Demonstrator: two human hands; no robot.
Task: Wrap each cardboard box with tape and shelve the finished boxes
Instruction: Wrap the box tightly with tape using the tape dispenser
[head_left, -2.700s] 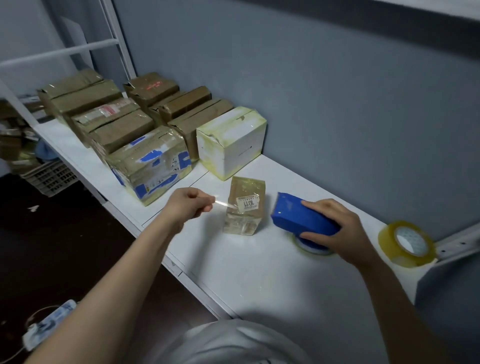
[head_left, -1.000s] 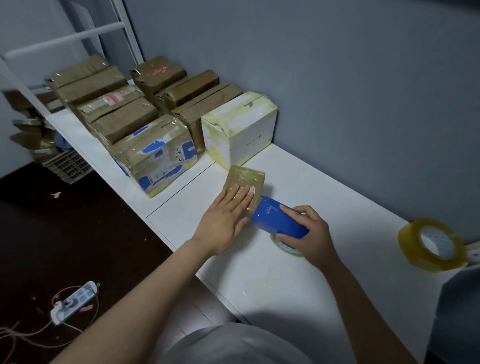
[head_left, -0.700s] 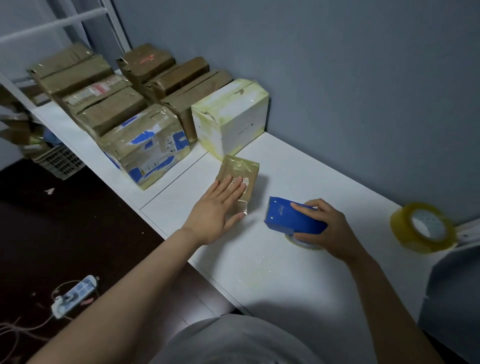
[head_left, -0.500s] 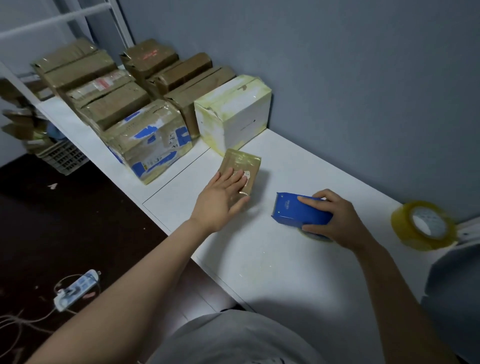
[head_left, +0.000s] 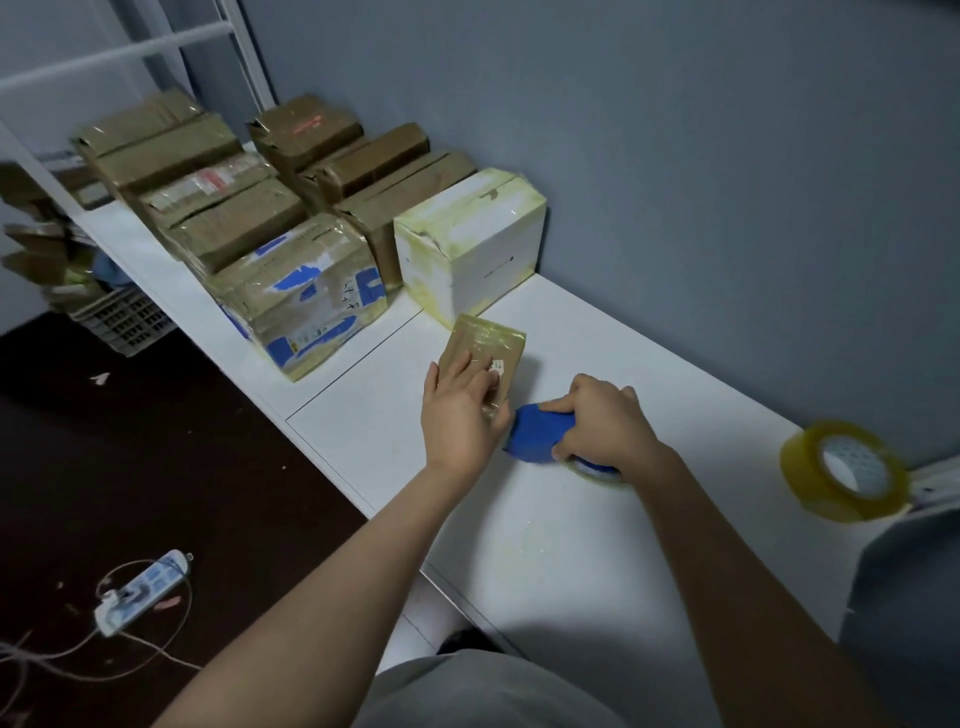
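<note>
Two risks: the left grip (head_left: 457, 415), flat on the box (head_left: 488, 340), may let it slide; the right grip (head_left: 605, 423), clutching the dispenser (head_left: 535, 431), may tape crookedly.

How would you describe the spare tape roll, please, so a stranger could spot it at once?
Follow the white table along the grey wall to its right end. Beyond the right hand gripping the blue dispenser, the spare tape roll sits alone. It is a bare yellowish ring with a white core, held by nothing.
</note>
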